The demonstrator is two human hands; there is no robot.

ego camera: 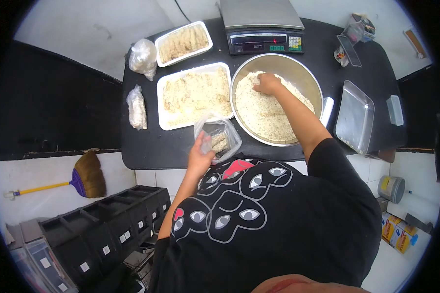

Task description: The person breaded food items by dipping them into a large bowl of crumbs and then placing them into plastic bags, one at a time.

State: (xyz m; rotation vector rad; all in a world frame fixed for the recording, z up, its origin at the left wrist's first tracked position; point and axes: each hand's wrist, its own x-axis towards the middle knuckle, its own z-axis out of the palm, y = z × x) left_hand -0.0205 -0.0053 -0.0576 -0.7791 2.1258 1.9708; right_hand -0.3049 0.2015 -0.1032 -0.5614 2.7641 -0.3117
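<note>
My left hand [201, 155] grips a clear plastic bag [230, 136] at the table's near edge. The bag's mouth gapes, and a few crumb-coated pieces [219, 142] lie inside. My right hand [268, 84] reaches into a large steel bowl [297, 63] of pale breading crumbs [266, 117]; its fingertips are in the crumbs, and whether they hold anything is hidden. Left of the bowl, a white tray [162, 119] carries coated pieces and loose crumbs. Behind it, a smaller white tray [159, 63] has browner coated pieces in rows.
A digital scale [266, 40] stands behind the bowl. Filled plastic bags [143, 58] [136, 110] lie at the left. To the right are a metal tray [355, 117], a small plastic container [394, 110] and a phone [349, 50] leaning by a patterned cup [340, 55].
</note>
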